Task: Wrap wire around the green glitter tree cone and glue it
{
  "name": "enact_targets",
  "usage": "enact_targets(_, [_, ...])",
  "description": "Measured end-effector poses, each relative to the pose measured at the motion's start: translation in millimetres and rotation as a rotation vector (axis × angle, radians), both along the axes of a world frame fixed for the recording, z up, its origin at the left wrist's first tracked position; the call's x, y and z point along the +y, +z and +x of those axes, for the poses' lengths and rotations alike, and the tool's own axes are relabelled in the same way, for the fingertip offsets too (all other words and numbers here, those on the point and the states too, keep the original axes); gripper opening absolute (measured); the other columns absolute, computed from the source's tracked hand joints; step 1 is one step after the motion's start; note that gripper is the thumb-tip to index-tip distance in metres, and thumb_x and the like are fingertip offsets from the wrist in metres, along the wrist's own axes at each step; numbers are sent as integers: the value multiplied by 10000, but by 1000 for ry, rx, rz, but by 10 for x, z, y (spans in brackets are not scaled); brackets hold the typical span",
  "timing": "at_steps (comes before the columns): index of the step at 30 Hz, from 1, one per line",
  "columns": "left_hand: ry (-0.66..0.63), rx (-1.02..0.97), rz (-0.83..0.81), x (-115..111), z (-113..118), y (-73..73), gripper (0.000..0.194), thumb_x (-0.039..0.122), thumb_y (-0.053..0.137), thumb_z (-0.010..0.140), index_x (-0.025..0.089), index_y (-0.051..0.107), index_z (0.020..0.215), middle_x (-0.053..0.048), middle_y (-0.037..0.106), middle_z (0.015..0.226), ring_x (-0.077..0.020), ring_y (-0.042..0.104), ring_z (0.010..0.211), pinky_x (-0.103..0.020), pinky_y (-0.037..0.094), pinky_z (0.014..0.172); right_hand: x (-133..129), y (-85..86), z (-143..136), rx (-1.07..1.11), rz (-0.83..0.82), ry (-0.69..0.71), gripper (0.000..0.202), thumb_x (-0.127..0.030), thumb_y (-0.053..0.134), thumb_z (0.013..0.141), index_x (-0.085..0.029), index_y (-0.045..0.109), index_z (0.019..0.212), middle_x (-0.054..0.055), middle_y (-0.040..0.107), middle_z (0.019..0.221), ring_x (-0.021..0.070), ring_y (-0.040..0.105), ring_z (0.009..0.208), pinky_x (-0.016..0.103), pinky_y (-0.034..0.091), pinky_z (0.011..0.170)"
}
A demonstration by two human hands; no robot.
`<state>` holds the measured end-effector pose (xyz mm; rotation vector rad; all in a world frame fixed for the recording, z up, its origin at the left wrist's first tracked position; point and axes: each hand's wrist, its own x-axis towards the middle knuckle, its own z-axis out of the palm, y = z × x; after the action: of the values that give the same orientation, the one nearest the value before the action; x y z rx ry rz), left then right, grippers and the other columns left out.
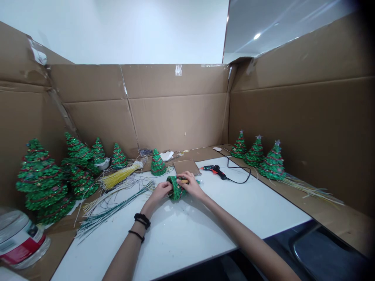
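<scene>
A small green artificial Christmas tree (176,194) lies tipped on its side over the white board, with its base turned towards my left hand (162,191). That hand's fingers are closed at the rim of the base. From the other side, my right hand (191,185) grips the body of the tree. A short orange-tan stick-like piece (184,181) shows by the right fingers; its kind is unclear. Pale strands seem to stick out near the base, partly hidden by the left fingers. A black and orange glue gun (215,170) lies to the right, beyond my hands.
Finished trees stand at left (41,175) and right (272,162); one small tree (158,163) is just ahead. Yellow wires (120,175) and green wires (114,208) spread at left. A clear jar (22,240) sits near left. Cardboard walls (178,113) enclose the table.
</scene>
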<state>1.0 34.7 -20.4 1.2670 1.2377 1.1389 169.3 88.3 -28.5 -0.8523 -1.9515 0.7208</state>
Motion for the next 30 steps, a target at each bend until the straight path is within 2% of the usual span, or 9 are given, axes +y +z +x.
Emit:
enact_targets(9, [9,8,51,-30,9,62,285,360,653,578,174,445,523,74,351,494,-71,323,482,-216,242,491,-9,26,-7,-74,-26,-25,288,-408,587,814,-254,671,1043,48,552,1012,217,478,1004,350,376,913])
enact_targets(30, [43,67,92,16,-14,38,339,384,674,560,176,412,500,60,379,501,-89,354,520,-220,276,531,91,-18,-14,-44,-95,0,256,-357,635,768,-248,690,993,48,561,985,234,478,1010,386,343,952])
